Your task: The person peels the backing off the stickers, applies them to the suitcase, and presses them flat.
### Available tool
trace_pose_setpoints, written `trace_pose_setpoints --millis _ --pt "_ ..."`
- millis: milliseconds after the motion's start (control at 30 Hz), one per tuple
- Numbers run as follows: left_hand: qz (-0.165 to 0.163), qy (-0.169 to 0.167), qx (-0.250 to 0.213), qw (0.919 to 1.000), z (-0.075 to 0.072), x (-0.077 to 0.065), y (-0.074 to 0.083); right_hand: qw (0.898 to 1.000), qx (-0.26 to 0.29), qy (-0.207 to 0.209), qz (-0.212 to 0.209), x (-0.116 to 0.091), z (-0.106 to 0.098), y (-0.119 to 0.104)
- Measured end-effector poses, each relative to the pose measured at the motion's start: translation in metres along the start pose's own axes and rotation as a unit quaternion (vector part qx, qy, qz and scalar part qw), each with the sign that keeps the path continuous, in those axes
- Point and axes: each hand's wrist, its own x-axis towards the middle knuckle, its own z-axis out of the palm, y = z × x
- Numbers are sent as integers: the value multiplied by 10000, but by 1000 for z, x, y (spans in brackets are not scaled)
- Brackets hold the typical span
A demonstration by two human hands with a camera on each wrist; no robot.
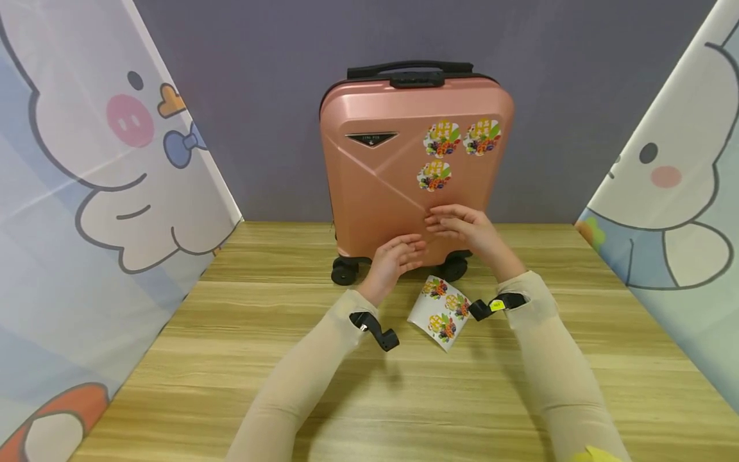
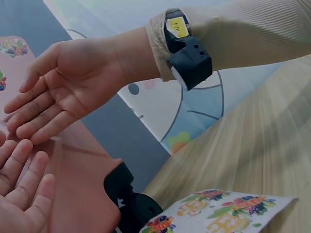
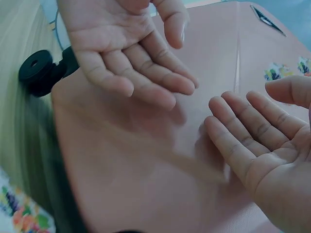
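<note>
A pink hard-shell suitcase (image 1: 375, 186) stands upright on the table, with three round fruit stickers (image 1: 442, 138) on the right of its front. Before its lower front is my left hand (image 1: 395, 260), fingers loosely extended and holding nothing. My right hand (image 1: 462, 228) is slightly higher and to the right, its fingers also relaxed and empty. Both palms show in the right wrist view, where the fingertips of my left hand (image 3: 131, 63) and right hand (image 3: 267, 141) point toward each other, close over the shell. Below them lies a curled white sticker sheet (image 1: 441, 311) with several fruit stickers.
The suitcase rests on black wheels (image 1: 344, 272) at the front edge of its base. Behind it rises a grey panel (image 1: 271, 128). Cartoon-printed panels (image 1: 173, 212) flank the wooden table (image 1: 231, 333) on both sides.
</note>
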Motion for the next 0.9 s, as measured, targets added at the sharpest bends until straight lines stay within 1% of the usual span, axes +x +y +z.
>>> trace_pose_setpoints --millis 100,333,433,600,767,900 --pt "-45 -2 31 10000 -1 -1 -4 9998 -145 55 130 -7 -4 5" --pt "-182 -41 86 9998 -4 -3 -16 9979 -598 3 240 -19 -7 17" --pt "-213 -70 192 9996 -7 -5 -21 9970 -684 -8 370 -25 -7 22" --pt "-282 -113 377 9988 -13 -8 -31 9929 -1001 -68 640 -36 -7 31" --pt "-482 -180 547 9972 -22 -8 -44 9888 -1157 -193 923 -46 -9 39" --pt "-614 -118 737 9953 -27 -7 -58 9840 -1362 -278 1118 -51 -10 44"
